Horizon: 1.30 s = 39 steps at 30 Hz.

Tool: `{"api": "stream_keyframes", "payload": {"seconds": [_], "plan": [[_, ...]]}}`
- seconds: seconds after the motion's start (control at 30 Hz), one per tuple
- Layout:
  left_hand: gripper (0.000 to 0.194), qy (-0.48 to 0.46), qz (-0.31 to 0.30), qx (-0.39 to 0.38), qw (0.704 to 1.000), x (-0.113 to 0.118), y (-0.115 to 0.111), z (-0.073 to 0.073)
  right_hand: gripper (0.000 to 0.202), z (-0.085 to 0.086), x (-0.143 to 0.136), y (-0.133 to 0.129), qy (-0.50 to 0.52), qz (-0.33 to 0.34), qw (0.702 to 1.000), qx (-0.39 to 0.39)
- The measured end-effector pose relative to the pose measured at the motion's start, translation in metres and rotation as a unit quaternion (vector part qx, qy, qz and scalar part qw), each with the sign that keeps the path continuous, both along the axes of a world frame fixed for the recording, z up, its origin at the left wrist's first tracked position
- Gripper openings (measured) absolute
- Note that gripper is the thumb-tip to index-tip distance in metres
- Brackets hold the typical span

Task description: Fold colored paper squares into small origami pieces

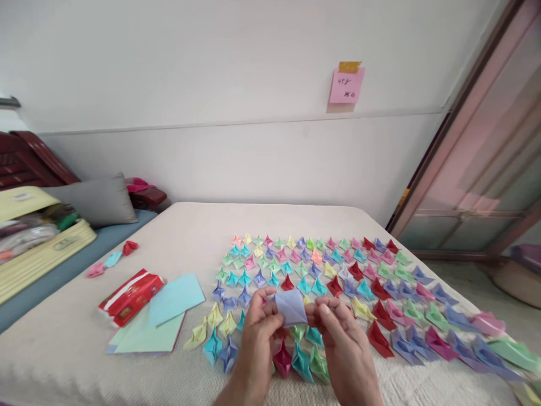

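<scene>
Between my two hands is a small folded square of lavender paper (291, 308), held up above rows of folded paper boats. My left hand (258, 332) pinches its left edge between thumb and fingers. On the other side, the fingertips of my right hand (340, 332) close on the right edge. Below and around the hands lie many paper boats, among them a dark pink boat (283, 358), a turquoise boat (301, 362) and a red boat (380, 340). My hands hide some of the boats in the middle.
On the left, a red tissue pack (133, 296) lies partly over coloured paper sheets (177, 299). Farther left are small folded papers (112, 259) and an open yellow case (51, 248). A grey cushion (99, 200) leans behind. A pink note (346, 85) is taped to the wall.
</scene>
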<state>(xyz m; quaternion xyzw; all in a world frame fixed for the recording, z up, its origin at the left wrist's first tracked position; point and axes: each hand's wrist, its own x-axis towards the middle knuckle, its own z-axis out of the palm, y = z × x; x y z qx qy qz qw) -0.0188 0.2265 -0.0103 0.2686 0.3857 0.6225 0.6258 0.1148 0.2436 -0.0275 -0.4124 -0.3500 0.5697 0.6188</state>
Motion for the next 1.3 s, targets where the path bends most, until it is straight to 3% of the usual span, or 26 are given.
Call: {"api": "stream_keyframes", "payload": {"seconds": [0.07, 0.2, 0.33, 0.43, 0.53, 0.63, 0.73, 0.83, 1.03, 1.3], "plan": [[0.045, -0.039, -0.027, -0.008, 0.999, -0.004, 0.001, 0.0, 0.015, -0.001, 0.004, 0.002, -0.005, 0.029, 1.0, 0.001], [0.055, -0.106, -0.112, -0.027, 0.988, -0.007, 0.004, -0.003, 0.033, 0.002, 0.007, 0.003, -0.084, 0.136, 0.986, 0.042], [0.056, -0.114, -0.162, -0.051, 0.979, -0.007, 0.005, -0.004, 0.011, 0.013, 0.006, -0.001, -0.139, 0.18, 0.973, 0.048], [0.044, -0.06, -0.192, -0.057, 0.978, -0.008, 0.004, -0.001, 0.005, 0.016, 0.008, -0.002, -0.12, 0.184, 0.975, 0.046], [0.026, 0.06, -0.158, -0.036, 0.985, -0.013, 0.002, 0.007, 0.015, 0.013, 0.01, 0.001, -0.084, 0.205, 0.975, 0.036], [0.031, 0.119, -0.1, -0.02, 0.988, -0.021, 0.002, 0.016, 0.012, 0.009, 0.01, 0.005, -0.109, 0.214, 0.97, 0.026], [0.03, 0.149, -0.128, -0.011, 0.98, -0.025, 0.004, 0.018, 0.01, 0.007, 0.006, 0.007, -0.153, 0.191, 0.969, 0.029], [0.016, 0.193, -0.126, -0.003, 0.973, -0.022, 0.007, 0.013, 0.013, 0.007, 0.002, 0.006, -0.147, 0.178, 0.973, 0.013], [0.006, 0.184, -0.076, -0.01, 0.98, -0.012, 0.006, 0.003, 0.025, 0.009, -0.002, 0.003, -0.065, 0.125, 0.99, -0.02], [0.01, 0.165, -0.052, 0.01, 0.985, -0.01, 0.006, 0.0, 0.021, 0.012, -0.004, 0.002, -0.059, 0.149, 0.987, -0.015]]}}
